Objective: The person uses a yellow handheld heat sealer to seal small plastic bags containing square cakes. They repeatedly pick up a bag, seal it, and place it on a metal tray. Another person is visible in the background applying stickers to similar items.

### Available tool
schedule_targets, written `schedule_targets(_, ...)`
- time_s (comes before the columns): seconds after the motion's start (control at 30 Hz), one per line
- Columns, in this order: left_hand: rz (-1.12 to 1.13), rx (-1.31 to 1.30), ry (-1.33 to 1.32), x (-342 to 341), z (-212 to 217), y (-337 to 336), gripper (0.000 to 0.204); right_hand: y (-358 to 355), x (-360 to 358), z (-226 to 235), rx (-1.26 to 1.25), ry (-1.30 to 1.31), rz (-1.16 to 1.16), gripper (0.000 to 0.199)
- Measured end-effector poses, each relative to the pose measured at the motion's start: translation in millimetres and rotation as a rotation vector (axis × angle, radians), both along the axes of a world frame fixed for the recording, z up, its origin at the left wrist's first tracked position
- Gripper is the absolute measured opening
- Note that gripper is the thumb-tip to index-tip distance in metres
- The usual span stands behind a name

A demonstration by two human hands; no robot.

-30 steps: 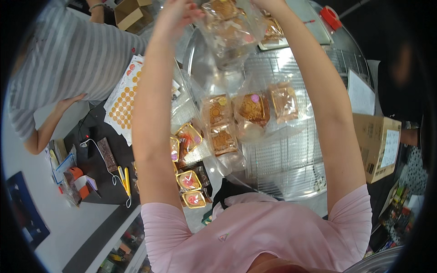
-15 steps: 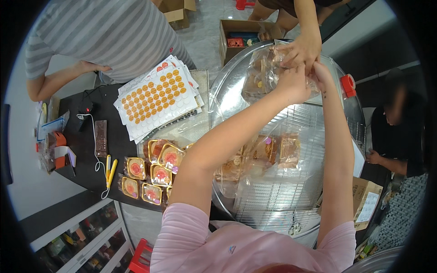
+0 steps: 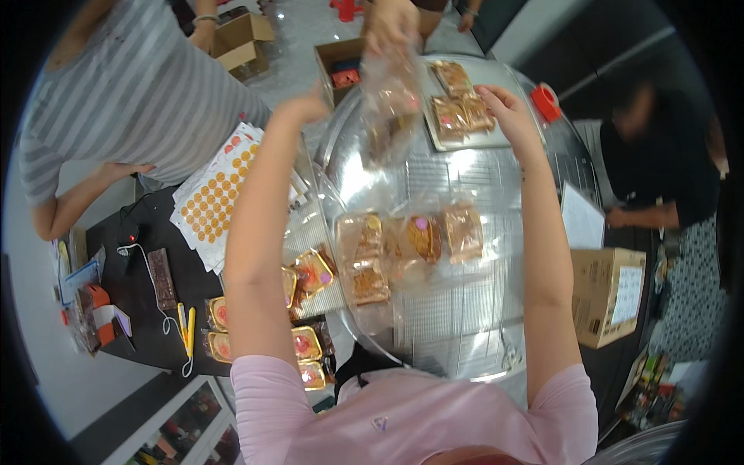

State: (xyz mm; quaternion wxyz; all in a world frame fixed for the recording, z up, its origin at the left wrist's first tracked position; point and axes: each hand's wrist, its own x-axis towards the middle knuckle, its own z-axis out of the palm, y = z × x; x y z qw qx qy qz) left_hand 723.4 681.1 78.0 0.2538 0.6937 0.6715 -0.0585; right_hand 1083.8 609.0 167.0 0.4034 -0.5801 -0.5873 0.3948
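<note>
My left hand (image 3: 304, 108) is raised above the table's far left edge, beside the hanging bag; its fingers are smeared by motion. Stretched forward, my right hand (image 3: 505, 112) has its fingers apart at the right side of wrapped pastries (image 3: 452, 115) on a pale tray (image 3: 496, 139). Whether it touches them I cannot tell. Between my hands, a co-worker's hand (image 3: 391, 27) holds up a clear plastic bag (image 3: 390, 101) with something brown inside, blurred. Nearer to me, more wrapped brown pastries (image 3: 422, 236) lie in clear plastic on the round metal table (image 3: 442, 174).
Sticker sheets (image 3: 213, 198) and gold-trayed cakes (image 3: 314, 271) are on the left, near a yellow-handled tool (image 3: 186, 333). A red tape dispenser (image 3: 545, 102) stands at the table's far right. A cardboard box (image 3: 608, 298) is at right. Co-workers stand left, ahead and right.
My hands have parted, the left moving left and the right staying over the tray. The bag they were at now hangs from the co-worker's hand, uncovering the tray's pastries. The whole view has shifted.
</note>
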Motion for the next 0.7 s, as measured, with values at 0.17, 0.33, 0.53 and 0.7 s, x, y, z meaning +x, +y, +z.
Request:
schedule_targets(0.17, -0.08, 0.376, -0.415, 23, 54, -128, 0.056, -99, 88, -62, -0.153, -0.202, -0.135, 0.034)
schedule_targets(0.33, 0.162, 0.187, -0.696, 44, 62, -278, 0.066, -211, 106, -125, -0.413, -0.227, -0.11, 0.042)
schedule_targets(0.53, 0.38, 0.182, -0.765, 91, 56, -334, 0.072, -216, 90, -168, -0.353, -0.381, -0.342, 0.064)
schedule_targets(0.7, 0.404, 0.241, -0.714, 94, 56, -367, 0.074, -222, 21, -167, -0.238, -0.746, -0.201, 0.088)
